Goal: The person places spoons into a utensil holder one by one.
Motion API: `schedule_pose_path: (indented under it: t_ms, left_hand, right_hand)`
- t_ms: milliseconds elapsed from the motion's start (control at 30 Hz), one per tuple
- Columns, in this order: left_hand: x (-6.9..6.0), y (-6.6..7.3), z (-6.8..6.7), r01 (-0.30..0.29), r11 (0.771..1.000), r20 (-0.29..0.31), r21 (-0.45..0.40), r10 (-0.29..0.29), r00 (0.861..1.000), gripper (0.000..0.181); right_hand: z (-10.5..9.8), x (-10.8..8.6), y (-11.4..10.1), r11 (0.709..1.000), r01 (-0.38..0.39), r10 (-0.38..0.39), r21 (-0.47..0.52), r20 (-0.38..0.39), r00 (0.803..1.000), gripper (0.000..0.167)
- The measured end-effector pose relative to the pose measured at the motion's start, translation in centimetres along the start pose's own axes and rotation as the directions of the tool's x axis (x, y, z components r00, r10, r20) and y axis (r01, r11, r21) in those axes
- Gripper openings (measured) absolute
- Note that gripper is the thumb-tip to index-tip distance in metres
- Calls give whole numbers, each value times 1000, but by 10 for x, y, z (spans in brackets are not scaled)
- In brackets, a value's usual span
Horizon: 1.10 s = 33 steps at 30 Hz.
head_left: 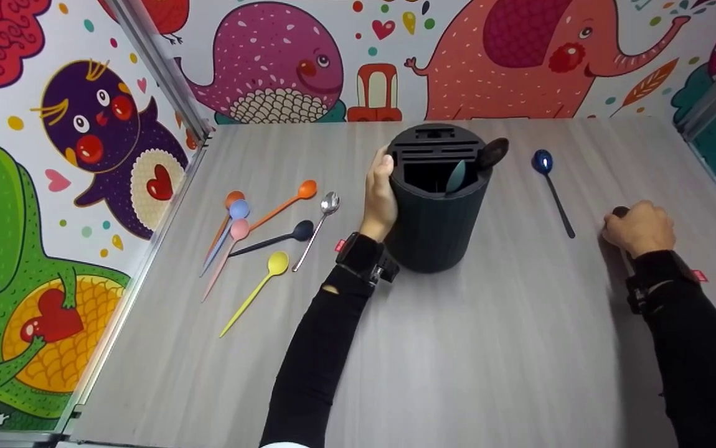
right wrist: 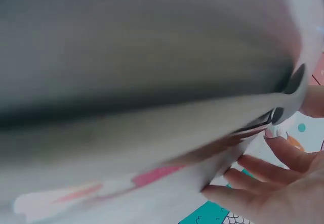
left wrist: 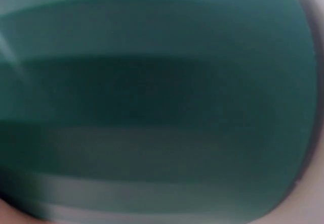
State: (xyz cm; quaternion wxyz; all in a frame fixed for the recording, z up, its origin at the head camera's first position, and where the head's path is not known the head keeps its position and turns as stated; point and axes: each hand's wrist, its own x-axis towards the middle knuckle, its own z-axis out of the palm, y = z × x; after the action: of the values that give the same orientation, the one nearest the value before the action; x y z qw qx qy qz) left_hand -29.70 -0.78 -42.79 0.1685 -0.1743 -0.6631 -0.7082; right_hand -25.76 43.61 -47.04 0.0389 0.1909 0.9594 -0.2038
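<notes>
A dark ribbed utensil holder stands upright, gripped on its left side by my left hand. Its green-looking wall fills the left wrist view. A teal utensil and a dark brown spoon stick out of its top. Farther right, my right hand has its fingers curled round a utensil with a dark end, low over the table; its metallic shaft runs under the wrist. In the right wrist view, the fingertips of my right hand touch a blurred shiny surface.
A dark blue spoon lies between the holder and my right hand. On the left of the table lie several spoons, among them a yellow one, a silver one and a pink one. Patterned walls stand behind and beside.
</notes>
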Motion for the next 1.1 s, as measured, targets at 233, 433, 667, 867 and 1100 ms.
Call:
schedule_pose_path:
  t_ms: [233, 433, 667, 867, 1100]
  left_hand:
    - [1, 0, -1, -3, 1000, 0, -1, 3, 1000, 66]
    - [-1, -1, 1, 1, 1000, 7, -3, -1, 1000, 67]
    - [-2, 0, 1, 12, 1000, 8, 15, -12, 1000, 68]
    - [-1, 1, 0, 12, 1000, 0, 25, -12, 1000, 68]
    - [0, 2, -1, 3, 999, 3, 37, -3, 1000, 67]
  right_hand:
    - [6, -1, -6, 998, 47, -51, -35, -108, 993, 57]
    - [9, -3, -7, 997, 69, -71, -17, -123, 990, 42]
    - [5, -4, -2, 997, 54, -49, 49, -84, 995, 40]
    - [2, -3, -3, 992, 56, -48, 113, -66, 997, 45]
    - [0, -4, -6, 984, 81, -65, 161, -100, 993, 48]
